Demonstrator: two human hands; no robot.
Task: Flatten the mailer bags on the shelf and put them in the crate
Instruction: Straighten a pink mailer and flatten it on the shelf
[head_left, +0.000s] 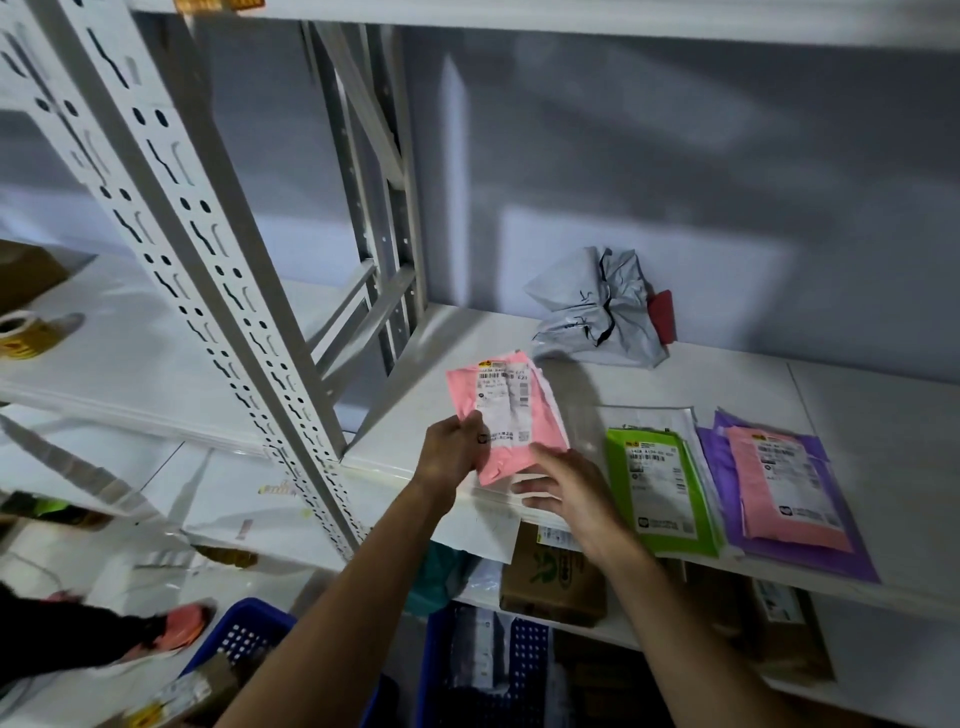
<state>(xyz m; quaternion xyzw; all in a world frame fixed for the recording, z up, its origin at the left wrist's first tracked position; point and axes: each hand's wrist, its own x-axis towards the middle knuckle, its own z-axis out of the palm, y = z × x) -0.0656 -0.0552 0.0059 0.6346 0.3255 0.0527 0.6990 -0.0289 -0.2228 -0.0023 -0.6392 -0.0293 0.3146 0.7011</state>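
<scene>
We pinch one pink mailer (506, 421) in our left hand (452, 457), lifted over the shelf (857, 395) front edge; our right hand (563, 493) lies loose and spread by its lower corner. Flat to the right lie one green mailer (662, 493) and one purple mailer (719, 467), a second pink mailer (784, 483) atop it. One crumpled grey mailer (597, 312) sits at the back, bare shelf between. Two blue crates (524, 649) stand below

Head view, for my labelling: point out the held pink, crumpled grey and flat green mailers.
Held pink plastic mailer bag (506, 410): head view, white label.
Crumpled grey plastic mailer bag (592, 312): head view, creased middle.
Flat green plastic mailer bag (657, 488): head view, white label.
</scene>
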